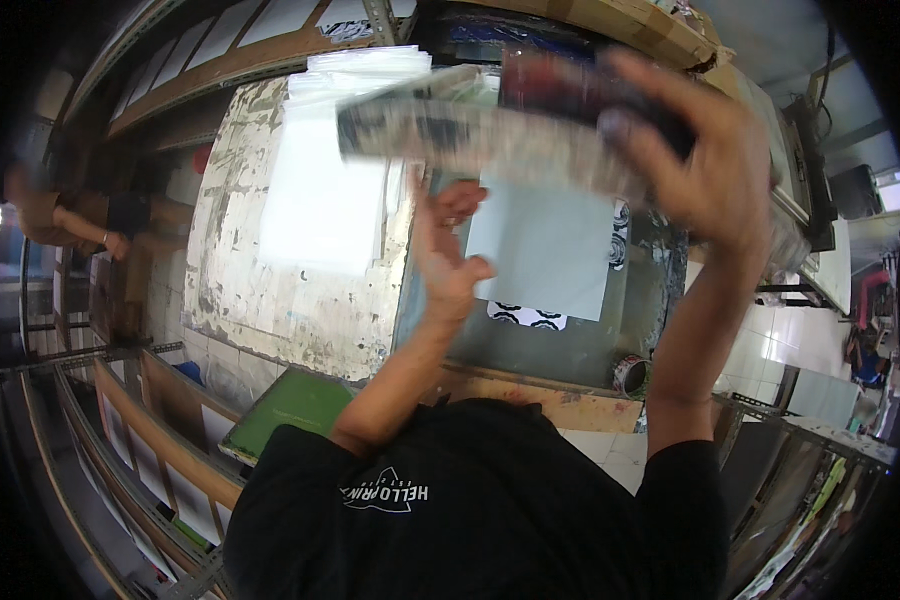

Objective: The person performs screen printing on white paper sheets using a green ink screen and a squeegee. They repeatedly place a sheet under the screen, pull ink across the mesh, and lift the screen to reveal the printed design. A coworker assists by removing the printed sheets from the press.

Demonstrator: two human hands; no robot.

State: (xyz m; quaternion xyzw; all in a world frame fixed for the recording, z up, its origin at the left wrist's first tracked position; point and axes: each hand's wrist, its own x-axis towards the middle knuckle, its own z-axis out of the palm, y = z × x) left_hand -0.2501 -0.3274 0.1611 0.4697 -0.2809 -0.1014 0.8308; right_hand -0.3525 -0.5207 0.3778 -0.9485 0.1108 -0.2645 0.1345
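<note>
My right hand (pixel 705 150) is closed around a dark red, bar-like block (pixel 555 80) that looks like a squeegee. The block lies against a paint-stained screen frame (pixel 460 135), raised and tilted above the table; both are blurred. My left hand (pixel 450 235) is empty, its fingers apart and partly curled, just left of a plain pale sheet (pixel 540 250). That sheet lies on a grey work surface (pixel 450 345). Sheets with black round patterns (pixel 527 317) show past its lower and right edges. The frame hides the sheet's far end.
Left of my left hand, a stack of white paper (pixel 325 180) sits on a worn, stained board (pixel 230 220). A tape roll (pixel 630 373) lies by the near right edge. A green panel (pixel 285 415) and racks (pixel 120 430) stand lower left. Another person (pixel 95 215) is at far left.
</note>
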